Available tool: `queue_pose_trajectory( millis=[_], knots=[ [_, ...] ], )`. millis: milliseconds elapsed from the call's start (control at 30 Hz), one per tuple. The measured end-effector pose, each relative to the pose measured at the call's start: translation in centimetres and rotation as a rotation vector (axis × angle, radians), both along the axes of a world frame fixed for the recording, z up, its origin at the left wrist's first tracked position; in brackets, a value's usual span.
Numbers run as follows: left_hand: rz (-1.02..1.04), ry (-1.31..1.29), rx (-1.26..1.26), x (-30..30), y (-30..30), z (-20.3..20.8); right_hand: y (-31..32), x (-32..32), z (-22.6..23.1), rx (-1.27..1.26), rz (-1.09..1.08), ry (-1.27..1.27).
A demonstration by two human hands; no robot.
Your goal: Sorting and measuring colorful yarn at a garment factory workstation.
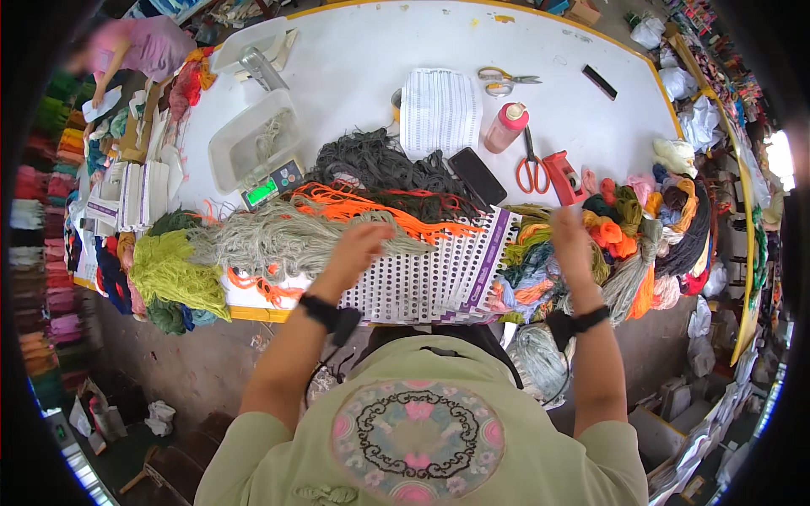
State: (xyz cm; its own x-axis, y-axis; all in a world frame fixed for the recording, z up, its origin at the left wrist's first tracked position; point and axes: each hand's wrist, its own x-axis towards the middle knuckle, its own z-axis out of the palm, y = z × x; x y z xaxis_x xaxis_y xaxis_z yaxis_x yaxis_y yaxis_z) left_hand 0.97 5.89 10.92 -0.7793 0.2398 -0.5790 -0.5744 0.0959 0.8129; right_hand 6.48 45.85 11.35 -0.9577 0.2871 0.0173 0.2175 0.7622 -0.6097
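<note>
White punched cards (pixel 403 282) with lettered purple edges lie at the desk's (pixel 582 110) near side, against grey-green thread (pixel 266 240). Left hand (pixel 358 249) bent inward, fingers half-curled; right hand (pixel 573 244) upright, blurred; either's hold: cannot tell.

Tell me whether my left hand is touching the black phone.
Apart: the head view shows orange yarn in the gap between the left hand and the black phone.
</note>
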Motion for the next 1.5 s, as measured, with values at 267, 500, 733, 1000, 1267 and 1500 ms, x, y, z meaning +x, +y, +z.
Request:
queue_pose_trajectory(
  millis=[267,500,733,1000,1267,1500],
  knots=[
    [-0.479,0.175,-0.686,-0.7,12.9,-11.1,-8.1,-4.5,-7.7,-0.277,0.455,-0.269],
    [-0.175,0.162,-0.276,2.0,13.3,-11.4,-7.9,-4.8,-10.3,-0.366,0.683,-0.411],
    [0.044,-0.3,0.202,1.6,13.0,-9.4,-7.4,-5.9,-8.7,-0.342,0.772,-0.605],
    [-0.021,-0.238,0.134,1.2,13.4,-9.6,-7.9,-5.3,-8.6,-0.361,0.628,-0.447],
    [0.132,-0.377,0.264,1.9,14.0,-9.4,-8.0,-4.6,-8.9,-0.451,0.485,-0.396],
    [-0.133,-0.198,0.024,1.1,13.2,-9.8,-8.0,-4.4,-9.4,-0.44,0.515,-0.441]
  ],
)
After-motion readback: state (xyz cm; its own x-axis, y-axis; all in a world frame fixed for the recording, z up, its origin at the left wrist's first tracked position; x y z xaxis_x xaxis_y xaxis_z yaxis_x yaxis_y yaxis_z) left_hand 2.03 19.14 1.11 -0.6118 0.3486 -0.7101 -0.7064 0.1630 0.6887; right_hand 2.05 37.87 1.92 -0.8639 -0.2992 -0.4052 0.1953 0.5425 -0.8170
